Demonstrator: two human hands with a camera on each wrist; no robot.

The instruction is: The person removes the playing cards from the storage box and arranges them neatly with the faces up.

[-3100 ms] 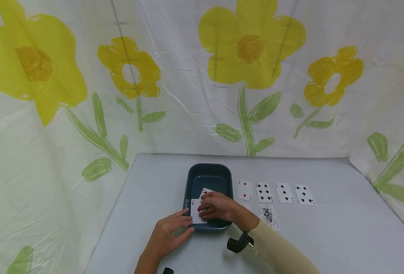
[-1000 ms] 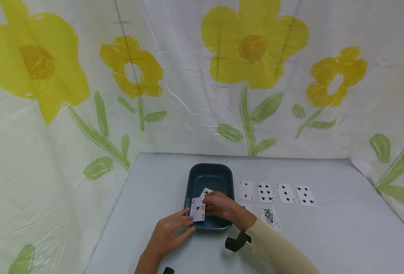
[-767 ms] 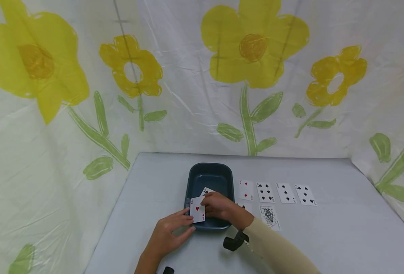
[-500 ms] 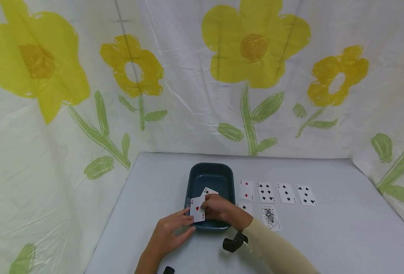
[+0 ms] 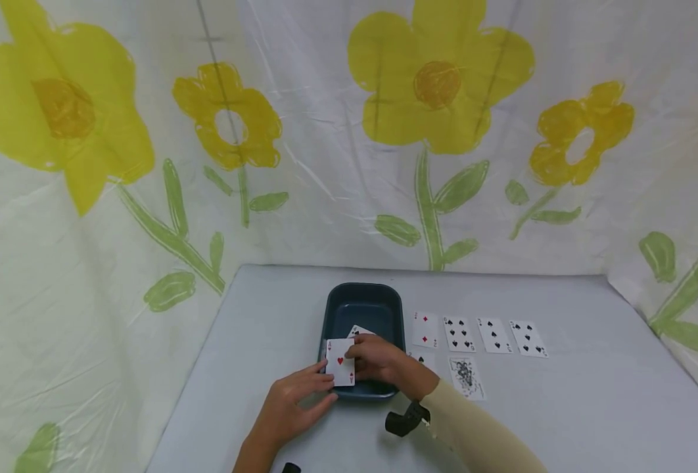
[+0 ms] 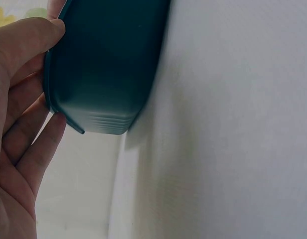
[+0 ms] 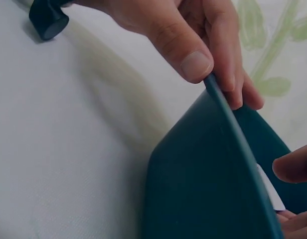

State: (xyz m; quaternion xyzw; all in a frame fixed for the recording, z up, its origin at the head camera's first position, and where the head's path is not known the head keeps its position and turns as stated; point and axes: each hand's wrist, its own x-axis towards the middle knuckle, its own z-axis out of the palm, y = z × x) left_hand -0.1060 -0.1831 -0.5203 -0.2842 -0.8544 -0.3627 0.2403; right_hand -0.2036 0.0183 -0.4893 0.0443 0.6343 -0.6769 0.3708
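My right hand (image 5: 378,358) pinches the right edge of an ace of hearts (image 5: 340,373), which lies over the near left part of a dark teal tray (image 5: 401,309). Under it, a spade card (image 5: 357,330) shows only its upper end inside the tray. At the tray's near left corner, my left hand (image 5: 292,402) holds the rim, its fingertips at the ace's left edge. In the left wrist view, thumb and fingers of that hand (image 6: 29,94) bear on the rim. The right wrist view has a white card edge (image 7: 270,188) beside the right hand's fingers (image 7: 295,164).
On the white table right of the tray lie a two of diamonds (image 5: 425,330), several spade cards (image 5: 493,336) in a row, and a joker (image 5: 466,378) below them. A partly hidden spade card (image 5: 422,359) lies by my right wrist. A flowered sheet (image 5: 325,217) hangs behind.
My right hand has gone from lying over the ace of hearts to pinching its right edge. The ace has been turned a little and shifted slightly left. My left hand has stayed put.
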